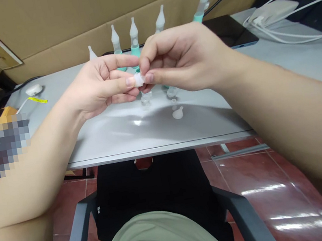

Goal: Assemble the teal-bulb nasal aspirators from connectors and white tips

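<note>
Between the fingertips of both hands is a small white translucent piece (pixel 139 79). My left hand (pixel 108 82) pinches its left side with thumb and fingers, and my right hand (pixel 177 60) grips its right side. Just beneath the hands, a clear part (pixel 146 98) and another clear part (pixel 171 92) lie on the grey table. Nearer the front edge lies a white teardrop-shaped piece (pixel 178 113), with a small ring (pixel 173 100) above it. Behind the hands stand several white-tipped bottles with green lower parts, such as one bottle (pixel 134 38); the hands partly hide them.
A dark phone-like slab (pixel 229 31) lies at the back right beside white cables (pixel 275 31) and a white adapter (pixel 277 10). A white oval object (pixel 34 90) sits at the back left. Cardboard (pixel 55 23) rises behind the grey table (pixel 105 142).
</note>
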`<action>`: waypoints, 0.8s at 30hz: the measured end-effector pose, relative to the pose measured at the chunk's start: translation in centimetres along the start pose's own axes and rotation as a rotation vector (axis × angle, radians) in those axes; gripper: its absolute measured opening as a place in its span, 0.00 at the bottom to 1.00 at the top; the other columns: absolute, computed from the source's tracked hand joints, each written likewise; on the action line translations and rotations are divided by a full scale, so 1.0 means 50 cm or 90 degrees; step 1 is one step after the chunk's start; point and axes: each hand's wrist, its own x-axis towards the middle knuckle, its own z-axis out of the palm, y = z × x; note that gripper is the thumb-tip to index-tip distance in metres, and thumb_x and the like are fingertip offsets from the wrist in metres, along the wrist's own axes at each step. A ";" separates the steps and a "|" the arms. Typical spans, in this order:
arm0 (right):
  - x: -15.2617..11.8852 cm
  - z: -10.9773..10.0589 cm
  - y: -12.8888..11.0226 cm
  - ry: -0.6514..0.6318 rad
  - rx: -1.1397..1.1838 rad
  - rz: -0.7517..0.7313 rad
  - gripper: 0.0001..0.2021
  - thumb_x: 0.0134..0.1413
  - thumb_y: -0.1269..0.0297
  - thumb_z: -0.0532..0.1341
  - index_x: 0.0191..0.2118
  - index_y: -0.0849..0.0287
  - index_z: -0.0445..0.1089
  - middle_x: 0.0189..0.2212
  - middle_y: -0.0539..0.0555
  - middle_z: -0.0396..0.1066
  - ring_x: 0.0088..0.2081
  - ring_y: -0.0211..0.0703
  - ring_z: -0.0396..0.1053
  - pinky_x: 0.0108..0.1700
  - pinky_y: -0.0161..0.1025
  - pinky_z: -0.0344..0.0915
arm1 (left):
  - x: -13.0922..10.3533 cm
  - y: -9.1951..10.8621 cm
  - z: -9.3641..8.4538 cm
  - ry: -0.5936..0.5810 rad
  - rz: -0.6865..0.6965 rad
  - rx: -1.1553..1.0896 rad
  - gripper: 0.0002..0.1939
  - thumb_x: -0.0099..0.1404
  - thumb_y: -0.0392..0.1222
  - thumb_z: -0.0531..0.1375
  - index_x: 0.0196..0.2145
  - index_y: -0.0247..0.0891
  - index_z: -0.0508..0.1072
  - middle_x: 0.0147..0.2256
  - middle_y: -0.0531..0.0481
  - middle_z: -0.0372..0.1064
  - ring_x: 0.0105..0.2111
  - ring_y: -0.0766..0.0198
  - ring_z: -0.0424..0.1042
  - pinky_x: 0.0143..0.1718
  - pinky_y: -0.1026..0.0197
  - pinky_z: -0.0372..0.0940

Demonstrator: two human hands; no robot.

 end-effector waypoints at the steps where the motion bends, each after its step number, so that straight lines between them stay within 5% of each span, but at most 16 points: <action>1: -0.001 0.000 0.001 -0.009 -0.002 0.001 0.16 0.66 0.75 0.88 0.38 0.53 0.84 0.37 0.51 0.86 0.42 0.44 0.88 0.52 0.37 0.89 | -0.002 0.000 0.004 0.000 0.008 0.002 0.33 0.57 0.57 0.97 0.52 0.43 0.95 0.37 0.54 0.93 0.44 0.53 0.99 0.46 0.63 0.93; 6: -0.001 -0.007 0.005 -0.048 -0.033 -0.006 0.15 0.69 0.73 0.87 0.39 0.52 0.85 0.37 0.51 0.86 0.42 0.44 0.88 0.54 0.39 0.90 | -0.005 0.001 0.008 -0.002 0.015 0.015 0.35 0.57 0.60 0.97 0.54 0.42 0.95 0.38 0.53 0.94 0.43 0.51 0.99 0.45 0.63 0.93; 11: -0.004 -0.006 0.005 0.004 -0.019 -0.017 0.13 0.66 0.71 0.89 0.43 0.52 0.87 0.39 0.53 0.88 0.43 0.48 0.90 0.52 0.41 0.91 | -0.007 0.008 0.005 -0.002 0.017 0.025 0.33 0.57 0.59 0.97 0.53 0.44 0.95 0.37 0.54 0.94 0.45 0.50 0.99 0.46 0.61 0.93; 16: 0.000 -0.005 0.001 -0.054 0.006 -0.004 0.10 0.65 0.75 0.87 0.41 0.54 0.90 0.40 0.54 0.90 0.42 0.46 0.90 0.50 0.39 0.91 | -0.015 0.005 0.014 -0.023 0.029 0.019 0.30 0.60 0.56 0.96 0.53 0.46 0.95 0.37 0.56 0.94 0.41 0.56 0.98 0.46 0.63 0.93; 24: 0.003 -0.008 0.006 -0.079 0.048 -0.007 0.10 0.59 0.73 0.88 0.38 0.52 0.92 0.37 0.50 0.90 0.39 0.45 0.92 0.45 0.37 0.91 | -0.010 0.001 0.004 -0.009 0.012 0.045 0.36 0.57 0.58 0.97 0.57 0.46 0.93 0.39 0.54 0.95 0.44 0.46 1.00 0.50 0.53 0.96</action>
